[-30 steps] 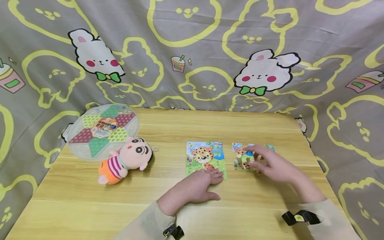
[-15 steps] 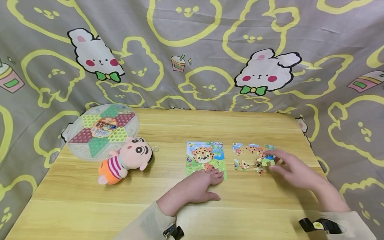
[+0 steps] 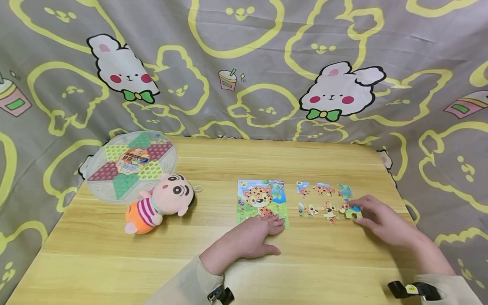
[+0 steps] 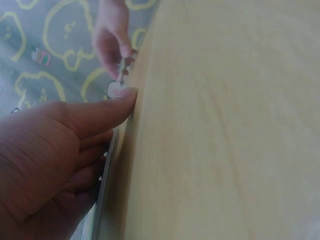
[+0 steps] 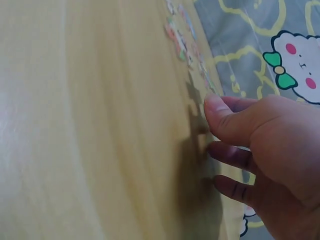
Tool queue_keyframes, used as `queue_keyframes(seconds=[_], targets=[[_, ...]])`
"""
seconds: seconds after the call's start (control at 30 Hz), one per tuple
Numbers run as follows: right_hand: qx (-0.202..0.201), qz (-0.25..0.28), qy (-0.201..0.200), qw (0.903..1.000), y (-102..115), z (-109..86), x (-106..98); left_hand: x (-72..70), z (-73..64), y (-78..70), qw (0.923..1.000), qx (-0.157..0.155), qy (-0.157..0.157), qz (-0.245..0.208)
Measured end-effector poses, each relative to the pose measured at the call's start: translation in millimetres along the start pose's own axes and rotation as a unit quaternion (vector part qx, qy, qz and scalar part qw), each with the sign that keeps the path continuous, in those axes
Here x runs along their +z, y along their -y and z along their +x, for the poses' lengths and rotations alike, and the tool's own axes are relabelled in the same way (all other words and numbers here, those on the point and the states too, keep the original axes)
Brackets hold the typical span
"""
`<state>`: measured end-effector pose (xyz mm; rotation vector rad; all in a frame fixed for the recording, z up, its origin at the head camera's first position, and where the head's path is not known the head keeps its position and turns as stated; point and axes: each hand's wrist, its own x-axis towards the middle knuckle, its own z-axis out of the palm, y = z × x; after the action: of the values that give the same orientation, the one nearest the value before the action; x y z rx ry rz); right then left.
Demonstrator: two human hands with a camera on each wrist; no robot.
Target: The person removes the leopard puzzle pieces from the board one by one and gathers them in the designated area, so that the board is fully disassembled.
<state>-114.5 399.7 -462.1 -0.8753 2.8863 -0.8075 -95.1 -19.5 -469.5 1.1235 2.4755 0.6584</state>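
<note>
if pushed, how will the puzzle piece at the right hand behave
The puzzle piece looks thin, likely light. Pinched at one edge by the right hand, it shows no obvious sag, suggesting stiffness. Flat, it probably slides, not rolls.

a play corner; cartoon curtain [image 3: 206, 63]; plush doll [image 3: 152, 209]

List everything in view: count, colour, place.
Table: 1, light wood, foreground
Patterned cloth: seemingly 1, grey with yellow outlines, behind the table
Game board: 1, clear with red-yellow-green star, table's far left
Plush doll: 1, pink and orange, at the game board's near edge
Puzzle board: 1, blue and green, mid-table
Puzzle pieces: several, multicoloured, right of the puzzle board
Sleeves: 2, beige, head view's bottom
Wrist devices: 2, black, at the sleeves
Left hand: 1, bare, resting on the puzzle board
Right hand: 1, bare, pinching one piece
</note>
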Motion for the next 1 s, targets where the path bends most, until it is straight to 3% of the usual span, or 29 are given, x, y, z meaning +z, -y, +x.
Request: queue_keyframes(seconds=[0.43,0.7,0.83,1.0], targets=[[0.032,-0.003,0.005,0.9995,-3,-11.0,3,0.6,-1.3,-1.0,0.9999,0.007,-0.002,0.008],[0.027,0.007,-0.013,0.9995,5,-4.9,-2,-1.3,-3.7,-2.9,0.996,0.032,0.011,0.083],[0.006,0.042,-0.023,0.9988,17,6.7,-5,-2.8,-5.9,-5.8,0.9915,0.041,0.005,0.123],[-0.03,0.042,-0.031,0.9982,37,26.9,-6,-4.5,-14.6,-10.1,0.9866,0.011,-0.023,0.161]])
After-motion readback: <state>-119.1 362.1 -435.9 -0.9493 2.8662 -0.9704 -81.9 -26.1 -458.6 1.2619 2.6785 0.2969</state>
